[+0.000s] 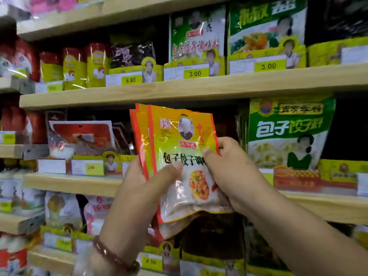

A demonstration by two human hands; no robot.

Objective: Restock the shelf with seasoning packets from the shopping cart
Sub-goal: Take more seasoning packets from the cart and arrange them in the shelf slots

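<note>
Both hands, left hand (139, 188) and right hand (229, 172), grip a stack of seasoning packets (179, 148) mid-frame, probably headed for the dark shelf gap (225, 124) behind, so next they need sliding in upright.

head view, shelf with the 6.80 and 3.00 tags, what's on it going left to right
red-and-yellow packets → dark packet over the 6.80 tag → green packet over a 3.00 tag → second green packet over another 3.00 tag

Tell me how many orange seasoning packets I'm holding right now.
3 at least: front packet pinched by both hands, two more edges fanned behind at left. Others may hide behind.
</note>
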